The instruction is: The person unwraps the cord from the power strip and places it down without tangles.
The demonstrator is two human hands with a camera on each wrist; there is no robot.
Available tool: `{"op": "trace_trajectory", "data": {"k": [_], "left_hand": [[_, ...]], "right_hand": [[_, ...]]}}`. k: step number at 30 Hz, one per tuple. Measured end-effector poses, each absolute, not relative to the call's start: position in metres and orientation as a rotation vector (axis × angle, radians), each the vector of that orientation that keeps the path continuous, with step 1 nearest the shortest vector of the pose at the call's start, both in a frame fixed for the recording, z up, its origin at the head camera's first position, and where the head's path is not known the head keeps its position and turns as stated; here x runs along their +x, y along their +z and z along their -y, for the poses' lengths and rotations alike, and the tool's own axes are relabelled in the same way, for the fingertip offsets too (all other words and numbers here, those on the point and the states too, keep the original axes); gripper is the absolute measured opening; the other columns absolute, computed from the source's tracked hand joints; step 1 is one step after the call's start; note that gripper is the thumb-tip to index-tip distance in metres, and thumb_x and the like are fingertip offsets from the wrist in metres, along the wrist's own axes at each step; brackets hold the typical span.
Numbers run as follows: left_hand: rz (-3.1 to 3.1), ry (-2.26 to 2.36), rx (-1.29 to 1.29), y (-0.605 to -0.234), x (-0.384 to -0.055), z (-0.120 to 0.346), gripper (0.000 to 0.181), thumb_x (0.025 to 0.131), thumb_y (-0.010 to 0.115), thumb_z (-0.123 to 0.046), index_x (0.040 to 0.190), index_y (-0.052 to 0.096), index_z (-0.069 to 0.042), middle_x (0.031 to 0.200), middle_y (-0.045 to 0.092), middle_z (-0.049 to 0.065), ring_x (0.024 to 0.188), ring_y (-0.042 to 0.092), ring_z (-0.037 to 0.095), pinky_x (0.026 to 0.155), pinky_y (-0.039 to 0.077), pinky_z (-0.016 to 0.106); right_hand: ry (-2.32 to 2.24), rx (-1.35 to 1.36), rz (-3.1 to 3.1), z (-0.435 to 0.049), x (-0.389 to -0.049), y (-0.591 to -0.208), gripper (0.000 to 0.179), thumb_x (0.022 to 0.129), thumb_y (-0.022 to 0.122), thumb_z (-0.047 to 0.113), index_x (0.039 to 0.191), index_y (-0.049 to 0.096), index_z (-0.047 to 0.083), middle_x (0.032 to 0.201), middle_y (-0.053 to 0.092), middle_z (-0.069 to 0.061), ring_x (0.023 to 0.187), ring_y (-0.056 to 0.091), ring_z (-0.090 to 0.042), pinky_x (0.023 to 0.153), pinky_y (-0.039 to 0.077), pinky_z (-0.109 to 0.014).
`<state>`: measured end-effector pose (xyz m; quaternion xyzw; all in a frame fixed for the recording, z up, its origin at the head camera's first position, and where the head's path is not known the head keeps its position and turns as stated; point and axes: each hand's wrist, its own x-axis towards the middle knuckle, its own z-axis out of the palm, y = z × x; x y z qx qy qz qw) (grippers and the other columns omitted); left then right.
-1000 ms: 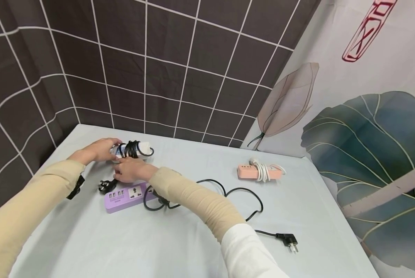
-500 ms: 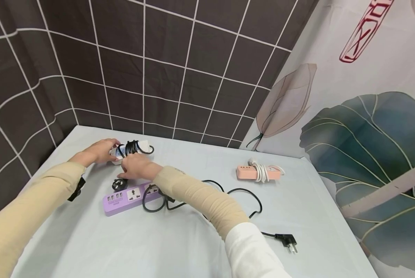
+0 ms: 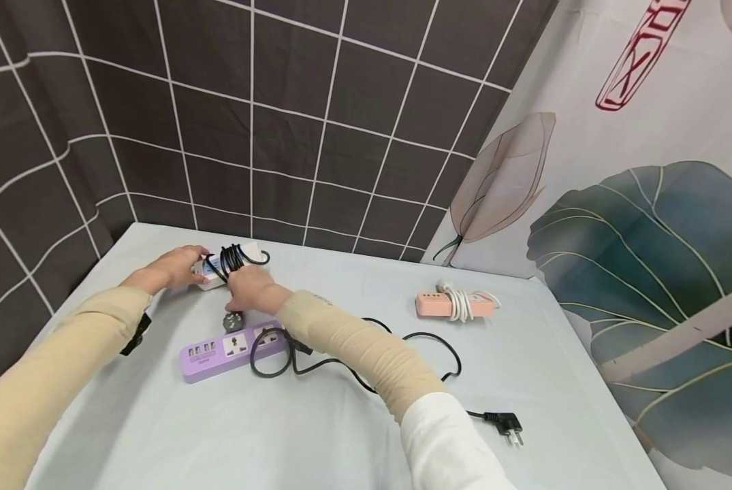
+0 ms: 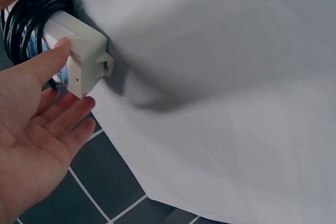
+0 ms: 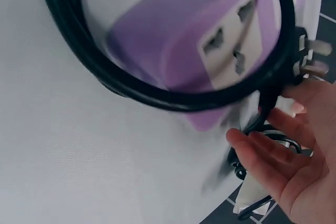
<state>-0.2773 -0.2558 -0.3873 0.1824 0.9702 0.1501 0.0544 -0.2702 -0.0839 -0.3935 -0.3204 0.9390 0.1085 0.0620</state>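
Observation:
At the back left of the table lies a white power strip (image 3: 205, 275) with a black cord (image 3: 231, 260) wound round its middle. My left hand (image 3: 176, 267) grips its left end; in the left wrist view the thumb lies on the casing (image 4: 84, 45) and the other fingers are on the opposite side. Just in front, my right hand (image 3: 252, 289) pinches the cord close to a black plug (image 3: 233, 321). The right wrist view shows this plug's metal pins (image 5: 317, 56) pointing away from the thumb. Part of the white strip's front is hidden by the right hand.
A purple power strip (image 3: 206, 359) lies in front of both hands, its loose black cord (image 3: 316, 367) running right beneath my right forearm to another black plug (image 3: 505, 423). Farther right sits a pink power strip (image 3: 436, 304) wrapped in white cord. A dark tiled backdrop (image 3: 292, 136) borders the table.
My right hand has moved to the right, drawing the plug from beside the purple strip's left end to behind its middle. The left hand keeps its grip, and the white strip has turned slightly.

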Motion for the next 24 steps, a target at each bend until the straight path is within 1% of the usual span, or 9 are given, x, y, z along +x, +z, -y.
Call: {"op": "trace_trajectory", "data": {"k": [4,7,10,14,18,21,24], "left_hand": [[-2.95,0.447,0.558,-0.387,-0.279,0.255,0.06,0.081,0.072,-0.01,0.124,0.043,0.021,0.114,0.055,0.039,0.109,0.052,0.051,0.097,0.041,0.058],[-2.941,0.47,0.552,-0.387,-0.279,0.254,0.063,0.08,0.071,-0.01,0.126,0.041,0.021,0.115,0.054,0.039,0.109,0.052,0.051,0.097,0.04,0.058],[-2.927,0.526,0.514,-0.387,-0.278,0.252,0.067,0.078,0.07,-0.012,0.127,0.039,0.022,0.115,0.053,0.039,0.107,0.053,0.049,0.097,0.041,0.058],[-2.912,0.602,0.436,-0.39,-0.279,0.248,0.074,0.074,0.072,-0.017,0.127,0.039,0.024,0.118,0.051,0.041,0.109,0.051,0.05,0.098,0.04,0.058],[-2.905,0.644,0.371,-0.393,-0.282,0.242,0.079,0.073,0.075,-0.023,0.127,0.04,0.023,0.121,0.051,0.041,0.111,0.049,0.051,0.101,0.038,0.058],[-2.904,0.679,0.332,-0.395,-0.284,0.239,0.08,0.071,0.077,-0.023,0.127,0.04,0.022,0.118,0.053,0.039,0.107,0.051,0.049,0.099,0.039,0.058],[-2.9,0.722,0.312,-0.397,-0.287,0.238,0.081,0.071,0.078,-0.022,0.127,0.039,0.021,0.117,0.053,0.038,0.105,0.052,0.047,0.098,0.04,0.057]], "right_hand": [[0.205,-0.829,-2.857,0.075,-0.272,-0.392,0.017,0.08,0.073,0.033,0.087,0.067,0.019,0.094,0.067,0.007,0.082,0.059,-0.007,0.068,0.05,-0.019],[0.147,-0.754,-2.86,0.066,-0.274,-0.391,0.014,0.079,0.071,0.022,0.09,0.064,0.016,0.097,0.066,0.004,0.08,0.059,-0.009,0.064,0.05,-0.02],[0.095,-0.737,-2.845,0.057,-0.276,-0.392,0.015,0.08,0.069,0.016,0.094,0.063,0.015,0.095,0.068,0.003,0.077,0.059,-0.01,0.06,0.048,-0.02],[0.008,-0.756,-2.812,0.049,-0.281,-0.394,0.015,0.08,0.068,0.014,0.095,0.069,0.014,0.091,0.07,0.004,0.073,0.059,-0.009,0.057,0.045,-0.018],[-0.048,-0.764,-2.777,0.045,-0.286,-0.399,0.016,0.08,0.067,0.013,0.094,0.074,0.014,0.092,0.072,0.004,0.071,0.058,-0.008,0.058,0.044,-0.017],[-0.08,-0.755,-2.775,0.044,-0.289,-0.403,0.016,0.08,0.068,0.015,0.095,0.075,0.015,0.093,0.072,0.005,0.071,0.058,-0.007,0.059,0.045,-0.017],[-0.092,-0.753,-2.79,0.044,-0.291,-0.406,0.015,0.081,0.072,0.02,0.095,0.075,0.015,0.094,0.073,0.006,0.073,0.06,-0.007,0.062,0.046,-0.016]]}}
